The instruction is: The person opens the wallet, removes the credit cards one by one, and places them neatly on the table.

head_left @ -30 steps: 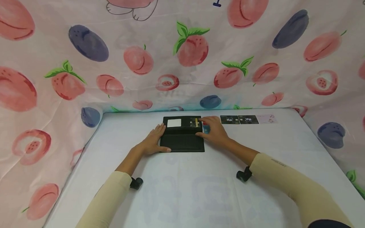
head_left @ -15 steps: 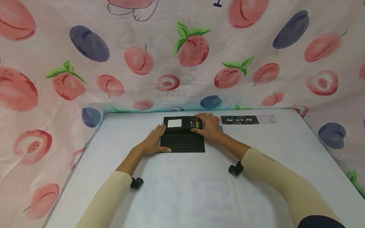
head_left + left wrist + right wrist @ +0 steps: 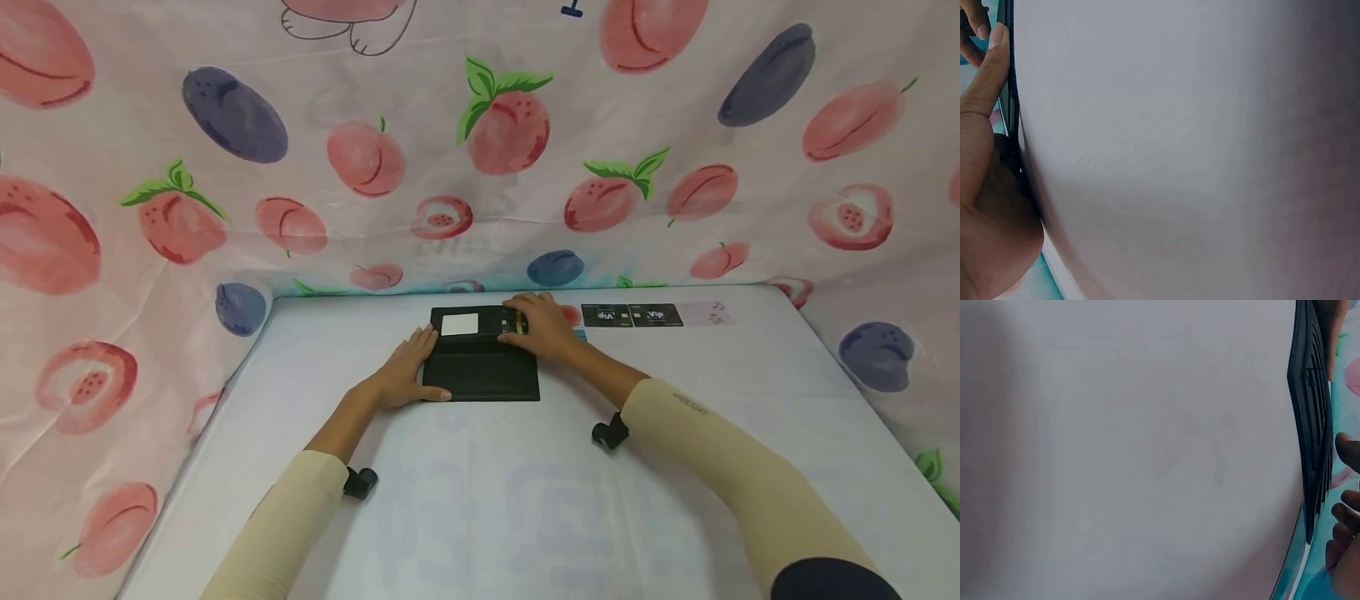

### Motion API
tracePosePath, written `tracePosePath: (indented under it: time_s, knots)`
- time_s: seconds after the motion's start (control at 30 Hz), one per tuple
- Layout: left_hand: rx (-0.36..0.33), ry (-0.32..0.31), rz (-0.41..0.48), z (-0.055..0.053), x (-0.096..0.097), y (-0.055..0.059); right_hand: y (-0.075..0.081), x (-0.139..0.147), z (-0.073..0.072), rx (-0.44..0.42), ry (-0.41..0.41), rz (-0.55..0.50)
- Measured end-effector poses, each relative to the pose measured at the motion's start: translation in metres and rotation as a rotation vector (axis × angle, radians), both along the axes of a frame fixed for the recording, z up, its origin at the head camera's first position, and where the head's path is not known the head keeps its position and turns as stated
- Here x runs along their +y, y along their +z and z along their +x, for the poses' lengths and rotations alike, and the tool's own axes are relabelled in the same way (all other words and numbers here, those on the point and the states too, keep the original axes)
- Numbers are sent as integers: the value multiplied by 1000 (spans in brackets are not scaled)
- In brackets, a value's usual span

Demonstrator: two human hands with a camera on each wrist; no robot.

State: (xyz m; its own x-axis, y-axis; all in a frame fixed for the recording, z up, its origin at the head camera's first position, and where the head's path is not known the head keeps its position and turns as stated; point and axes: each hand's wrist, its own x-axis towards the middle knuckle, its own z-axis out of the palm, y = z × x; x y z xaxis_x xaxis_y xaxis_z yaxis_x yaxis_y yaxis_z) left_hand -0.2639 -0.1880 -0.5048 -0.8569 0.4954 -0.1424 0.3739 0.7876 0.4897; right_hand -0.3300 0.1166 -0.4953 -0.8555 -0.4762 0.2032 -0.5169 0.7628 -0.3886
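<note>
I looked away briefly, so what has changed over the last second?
The right hand moved left, further over the wallet's right end; whether it took hold of anything is unclear. The wallet, the left hand on its left edge, and the Vip cards stayed put.

black wallet [image 3: 481,377], white counter [image 3: 480,500], beige sleeves [image 3: 281,521], white-lettered black cards [image 3: 606,316], pale pink cloth [image 3: 435,83] with coral and blue fruit [image 3: 510,133]
</note>
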Motion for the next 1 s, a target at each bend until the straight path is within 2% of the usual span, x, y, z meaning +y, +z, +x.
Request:
tracePosePath:
  time_s: [0.2,0.47,1.0]
  knots:
    - [-1,0,-6,-1,0,-1,1,-7,-5,16,11,53]
    - [0,-2,11,1,0,1,-5,-11,-10,-13,-31,101]
    - [-3,3,0,0,0,-1,-5,-5,-9,11,-6,-3]
